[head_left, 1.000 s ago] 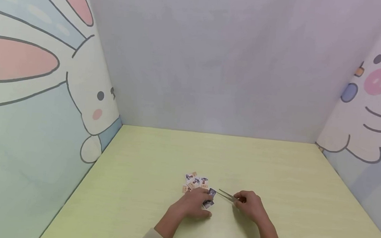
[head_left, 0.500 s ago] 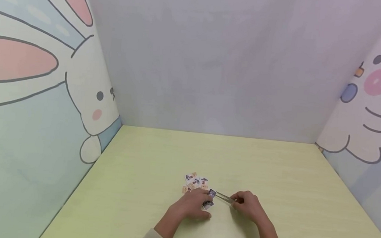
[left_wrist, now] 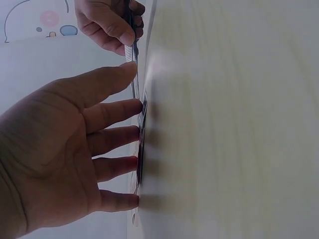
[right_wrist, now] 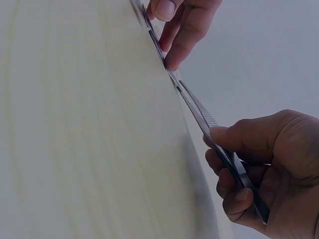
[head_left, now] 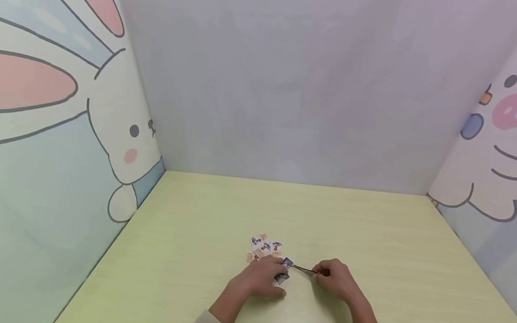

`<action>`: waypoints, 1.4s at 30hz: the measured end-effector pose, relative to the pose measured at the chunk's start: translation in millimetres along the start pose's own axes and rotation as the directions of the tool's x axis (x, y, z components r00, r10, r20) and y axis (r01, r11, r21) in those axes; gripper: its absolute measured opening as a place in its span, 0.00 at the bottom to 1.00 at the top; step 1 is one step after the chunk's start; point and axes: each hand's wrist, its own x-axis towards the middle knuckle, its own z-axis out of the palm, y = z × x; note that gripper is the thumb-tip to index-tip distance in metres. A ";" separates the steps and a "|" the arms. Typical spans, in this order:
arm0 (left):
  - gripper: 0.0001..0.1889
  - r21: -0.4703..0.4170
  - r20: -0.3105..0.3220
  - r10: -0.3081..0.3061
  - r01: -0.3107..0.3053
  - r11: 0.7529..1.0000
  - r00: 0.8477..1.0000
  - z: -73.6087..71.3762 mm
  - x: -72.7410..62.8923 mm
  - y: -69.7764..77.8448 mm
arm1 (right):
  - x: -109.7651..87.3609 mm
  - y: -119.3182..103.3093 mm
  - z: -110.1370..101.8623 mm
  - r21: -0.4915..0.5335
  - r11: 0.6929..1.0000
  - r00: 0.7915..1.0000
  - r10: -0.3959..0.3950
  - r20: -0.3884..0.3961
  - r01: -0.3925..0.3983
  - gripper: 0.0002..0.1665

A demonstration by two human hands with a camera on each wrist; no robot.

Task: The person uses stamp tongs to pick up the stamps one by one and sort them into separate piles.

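Note:
My left hand [head_left: 261,278] lies over several small printed paper stamps, and its fingertips press down on them. The left wrist view shows the fingers nearly straight and spread, with the thumb raised off the surface. In my right hand [head_left: 335,279] are metal tweezers [right_wrist: 200,115], pinched between thumb and fingers. Their arms are squeezed together, and the tips meet the edge of a dark-printed stamp [head_left: 288,262] beside my left fingers. Another dark stamp [head_left: 282,279] sticks out below that one. Lighter stamps [head_left: 261,246] with orange and blue prints overlap beyond the left hand, which partly hides them.
The pale yellow-green tabletop [head_left: 219,204] stretches around both hands. A grey wall [head_left: 300,84] stands at the back. Side panels with a cartoon rabbit [head_left: 125,137] on the left and a pink-nosed cartoon animal [head_left: 507,149] on the right enclose the table.
The right hand has moved slightly left, bringing the tweezers' tips to the dark stamp's edge. The tweezers' arms, spread apart before, are now squeezed together. The left hand has stayed in place.

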 end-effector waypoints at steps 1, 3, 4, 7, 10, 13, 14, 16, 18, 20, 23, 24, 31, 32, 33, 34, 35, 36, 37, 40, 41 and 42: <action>0.25 0.000 -0.001 -0.001 0.001 1.000 1.000 0.2 -0.1 0.1 | 0.2 0.3 0.2 -0.002 1.000 1.000 0.002 -0.005 -0.002 0.06; 0.24 0.002 -0.004 -0.002 0.002 1.000 1.000 0.3 0.2 0.3 | 0.6 0.7 0.8 -0.007 1.000 1.000 0.005 -0.012 -0.005 0.07; 0.24 0.001 -0.006 -0.002 0.002 1.000 1.000 0.5 0.2 0.5 | 0.6 0.7 0.9 -0.007 1.000 1.000 0.007 -0.014 -0.007 0.07; 0.24 -0.003 -0.010 -0.005 0.005 1.000 1.000 1.2 0.3 1.2 | 0.0 0.7 1.2 -0.011 1.000 1.000 0.011 -0.017 -0.011 0.07; 0.23 -0.011 -0.009 -0.001 0.000 1.000 1.000 0.9 0.6 1.5 | -1.1 0.2 0.8 -0.009 1.000 1.000 0.012 -0.023 -0.012 0.06; 0.24 -0.022 -0.012 0.020 -0.021 1.000 1.000 -1.4 1.9 1.1 | -2.7 -1.1 -0.9 -0.004 1.000 0.998 0.025 -0.054 -0.026 0.07; 0.24 -0.027 -0.016 0.026 -0.027 0.999 1.000 -2.3 2.1 0.8 | -3.4 -1.7 -1.7 0.000 0.999 0.997 0.034 -0.070 -0.034 0.07; 0.24 -0.034 -0.027 0.035 -0.036 0.999 0.999 -4.3 2.4 0.1 | -5.1 -3.1 -3.6 0.005 0.999 0.993 0.049 -0.106 -0.049 0.08; 0.23 -0.051 -0.037 0.036 -0.038 0.998 0.999 -5.5 2.2 -0.7 | -6.9 -4.7 -5.6 0.019 0.998 0.989 0.063 -0.134 -0.061 0.07; 0.22 -0.073 -0.043 0.032 -0.035 0.997 0.999 -5.9 1.3 -0.9 | -8.9 -5.3 -6.9 0.033 0.996 0.985 0.088 -0.152 -0.084 0.05; 0.21 -0.100 -0.047 0.028 -0.032 0.994 0.999 -5.0 -0.2 -0.6 | -11.2 -4.9 -7.9 0.052 0.992 0.979 0.118 -0.165 -0.111 0.02; 0.20 -0.102 -0.051 0.028 -0.033 0.994 0.998 -4.4 -0.5 -0.6 | -11.7 -4.5 -8.0 0.056 0.991 0.977 0.130 -0.169 -0.122 0.02; 0.21 -0.086 -0.071 0.022 -0.028 0.996 0.997 -4.8 -1.3 0.4 | -10.9 -1.9 -8.1 0.079 0.988 0.973 0.147 -0.179 -0.135 0.03; 0.21 -0.085 -0.070 0.022 -0.028 0.996 0.997 -5.6 -1.4 0.9 | -10.7 -1.7 -8.1 0.081 0.988 0.973 0.147 -0.180 -0.134 0.03; 0.21 -0.082 -0.070 0.023 -0.029 0.996 0.997 -6.3 -1.5 1.5 | -10.6 -1.4 -8.0 0.081 0.988 0.973 0.146 -0.181 -0.134 0.03; 0.21 -0.079 -0.070 0.024 -0.030 0.996 0.997 -6.8 -1.6 2.0 | -10.3 -0.9 -7.8 0.082 0.988 0.973 0.145 -0.180 -0.132 0.03; 0.21 -0.078 -0.070 0.023 -0.028 0.997 0.997 -7.4 -1.9 2.6 | -10.2 -0.6 -7.6 0.082 0.988 0.973 0.144 -0.179 -0.131 0.04; 0.21 -0.076 -0.070 0.023 -0.028 0.997 0.997 -8.0 -2.1 3.2 | -9.9 -0.1 -7.5 0.080 0.988 0.974 0.143 -0.177 -0.130 0.04; 0.21 -0.074 -0.072 0.020 -0.026 0.997 0.997 -8.7 -2.5 3.7 | -9.7 0.4 -7.4 0.078 0.988 0.974 0.142 -0.175 -0.130 0.04; 0.21 -0.056 -0.087 0.002 -0.007 0.998 0.996 -10.4 -3.9 4.4 | -8.9 1.3 -8.1 0.071 0.990 0.974 0.137 -0.179 -0.126 0.04; 0.21 -0.046 -0.095 -0.002 -0.002 0.999 0.995 -10.5 -4.2 4.1 | -8.5 1.8 -8.4 0.066 0.990 0.974 0.137 -0.183 -0.127 0.03; 0.21 -0.037 -0.100 -0.006 0.003 0.999 0.995 -10.5 -4.3 3.5 | -8.2 2.5 -8.6 0.065 0.989 0.972 0.139 -0.188 -0.129 0.03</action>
